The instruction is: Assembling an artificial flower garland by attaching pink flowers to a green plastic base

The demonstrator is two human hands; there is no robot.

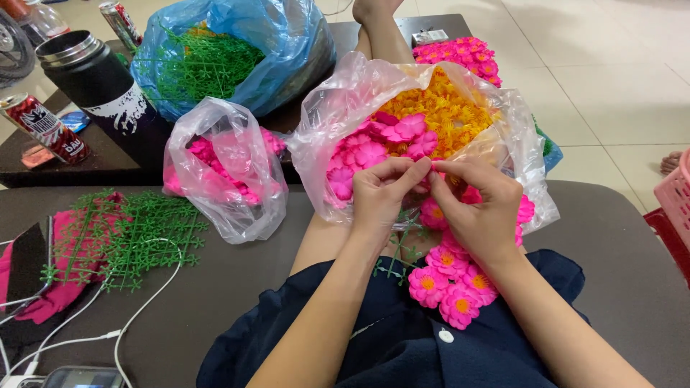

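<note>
Both forearms enter from the bottom edge, bare, and converge toward the centre of the view. Left hand [379, 195]: back of the hand turned up, wrist slightly bent, thumb and forefinger pinched together at the tips. Right hand [480, 208]: knuckles up, fingers curled, thumb and forefinger likewise pinched. The fingertips of the two hands meet, touching at one point. What lies between the tips is too small to tell.

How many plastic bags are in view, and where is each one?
3: a blue plastic bag of green grids at the back, a small clear bag of pink petals left, a large clear bag of flowers centre. More may be hidden.
</note>
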